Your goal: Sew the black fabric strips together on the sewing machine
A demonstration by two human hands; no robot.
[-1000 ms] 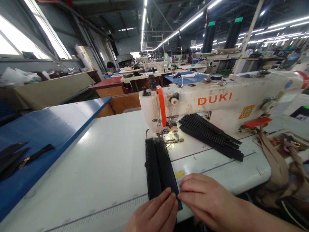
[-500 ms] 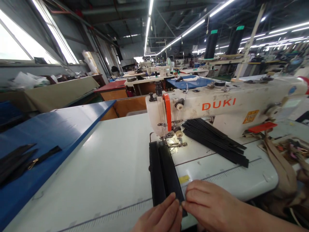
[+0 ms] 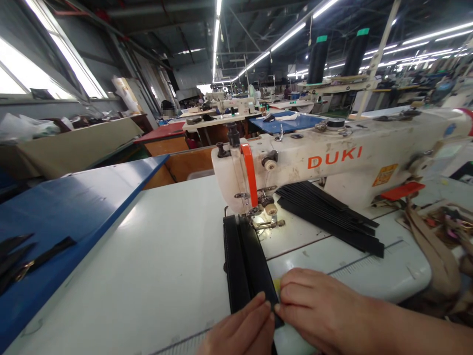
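Left hand (image 3: 244,328): on black strap (image 3: 260,268) before sewing machine (image 3: 291,155), probably steadying it
Right hand (image 3: 318,305): at strap's edge, likely guiding
Grip: undersides hidden, cannot tell

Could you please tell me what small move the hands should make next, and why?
Perhaps ease the black strip slightly forward, guiding it straight, because its far end lies by the needle area of the sewing machine, while the left hand and right hand are both at its near end.
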